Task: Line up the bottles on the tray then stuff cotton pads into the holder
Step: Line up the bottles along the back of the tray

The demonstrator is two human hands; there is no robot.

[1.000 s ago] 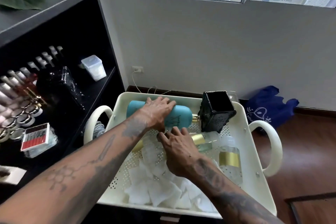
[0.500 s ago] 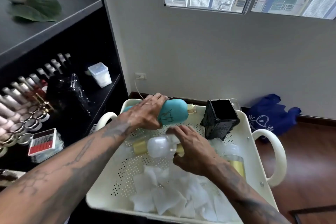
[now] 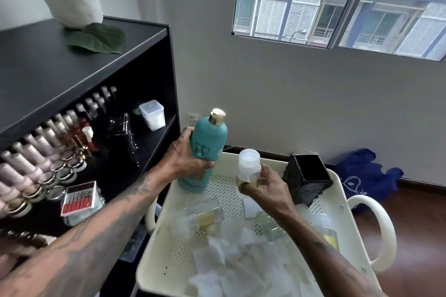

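Note:
A cream perforated tray [image 3: 169, 246] with loop handles sits in front of me. My left hand [image 3: 185, 159] grips a teal bottle [image 3: 208, 144] with a gold cap, standing upright at the tray's far left corner. My right hand [image 3: 265, 185] holds a small clear bottle [image 3: 248, 166] with a frosted cap upright beside it. A black square holder [image 3: 307, 178] stands at the far right, tilted. Clear bottles with gold bands [image 3: 205, 218] [image 3: 329, 236] lie in the tray. White cotton pads [image 3: 231, 265] are heaped at the near end.
A black shelf unit [image 3: 84, 67] stands at the left with rows of nail polish bottles [image 3: 36, 152], a red-labelled box [image 3: 78, 198] and a clear tub [image 3: 152, 114]. A blue bag [image 3: 366, 176] lies on the wooden floor by the wall.
The teal bottle went from lying on its side to upright in my left hand. My right hand lifted the small clear bottle off the tray floor and turned it upright.

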